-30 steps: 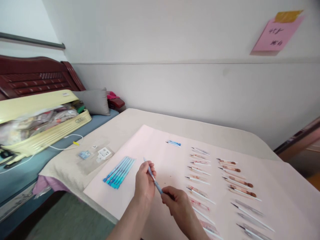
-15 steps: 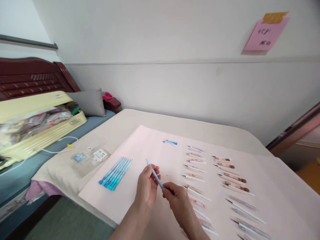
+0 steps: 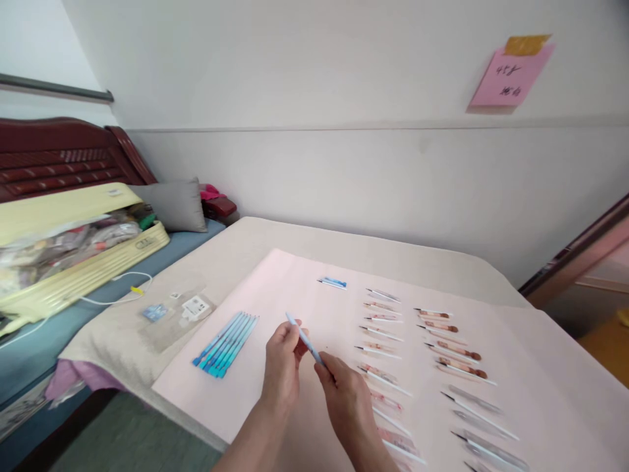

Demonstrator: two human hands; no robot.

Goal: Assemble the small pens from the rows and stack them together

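Head view: left hand point(image 3: 282, 370) and right hand point(image 3: 346, 396) both gripping one pale-blue pen point(image 3: 305, 339), tilted over pink sheet point(image 3: 287, 282), blue pens point(image 3: 227, 344) lying to the left.

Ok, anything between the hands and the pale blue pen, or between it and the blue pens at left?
Nothing visible separates the pale blue pen from the left hand or right hand; both touch it. Toward the row of blue pens, the left hand is partly in the way; beyond it, only pink sheet shows.
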